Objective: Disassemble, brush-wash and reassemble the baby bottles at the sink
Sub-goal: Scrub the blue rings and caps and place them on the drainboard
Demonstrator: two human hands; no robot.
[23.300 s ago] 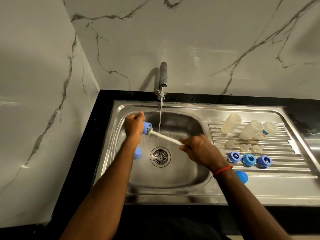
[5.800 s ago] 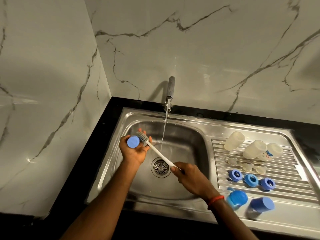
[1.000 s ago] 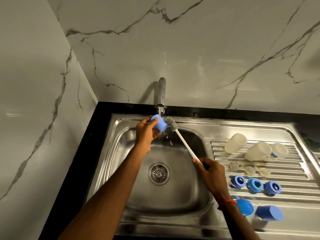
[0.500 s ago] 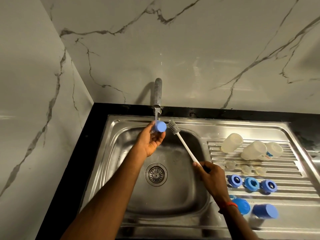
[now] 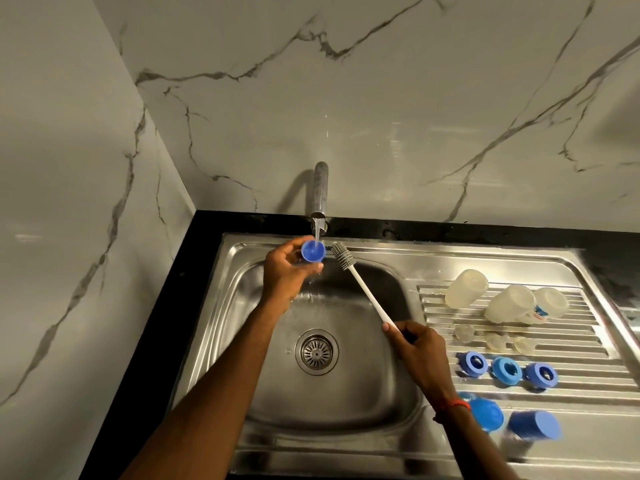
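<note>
My left hand grips a blue bottle cap with its opening turned up under the running tap; water pours into it and spills over. My right hand grips the white handle of a bottle brush, whose grey bristle head sits just right of the cap, apart from it. On the drainboard lie three clear bottles, three clear teats, three blue collar rings and two more blue caps.
The steel sink basin has its round drain in the middle and water on its floor. A black counter edge frames the sink, with marble walls behind and to the left.
My left hand has turned the blue cap so its opening faces up under the stream. The brush stays held beside it, off the cap.
</note>
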